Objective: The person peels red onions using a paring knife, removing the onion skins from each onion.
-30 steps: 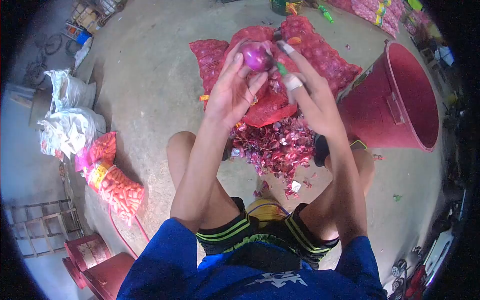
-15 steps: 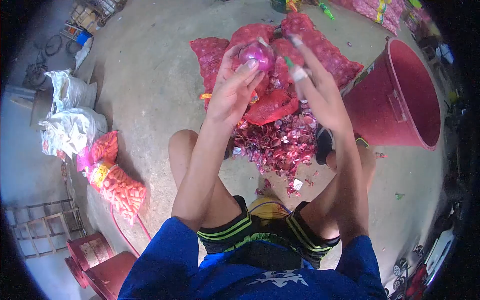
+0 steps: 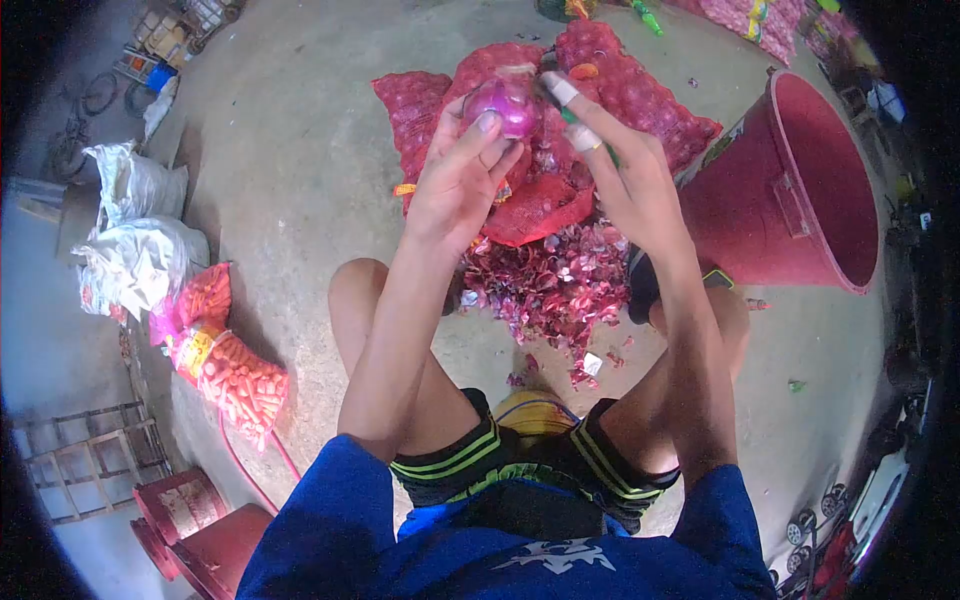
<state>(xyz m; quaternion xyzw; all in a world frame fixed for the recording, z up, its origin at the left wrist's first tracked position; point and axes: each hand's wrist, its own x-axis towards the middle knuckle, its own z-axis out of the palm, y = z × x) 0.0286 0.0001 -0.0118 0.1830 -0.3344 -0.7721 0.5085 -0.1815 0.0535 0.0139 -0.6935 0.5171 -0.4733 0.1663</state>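
Note:
My left hand (image 3: 462, 175) is closed around a red onion (image 3: 503, 108), raised above the mesh sacks. The onion's skin looks smooth and shiny purple, with a pale, blurred top end. Just to the right, my right hand (image 3: 625, 170) grips a small green-handled knife (image 3: 569, 117); only bits of green show between the fingers, and its blade is hard to make out. White tape wraps the thumb and index finger of that hand. Below both hands lies a heap of loose onion skins (image 3: 550, 290) on the floor.
Red mesh sacks of onions (image 3: 640, 95) lie ahead. A large red bin (image 3: 740, 220) leans at right. White sacks (image 3: 150, 255) and a bag of carrots (image 3: 240, 380) are at left. Red containers (image 3: 180, 505) stand lower left. Between my legs is a yellow seat (image 3: 537, 412).
The onion has tilted in my left hand. My right hand has drawn a little closer to it, its fingers now nearer the onion's top. The whole view has shifted slightly.

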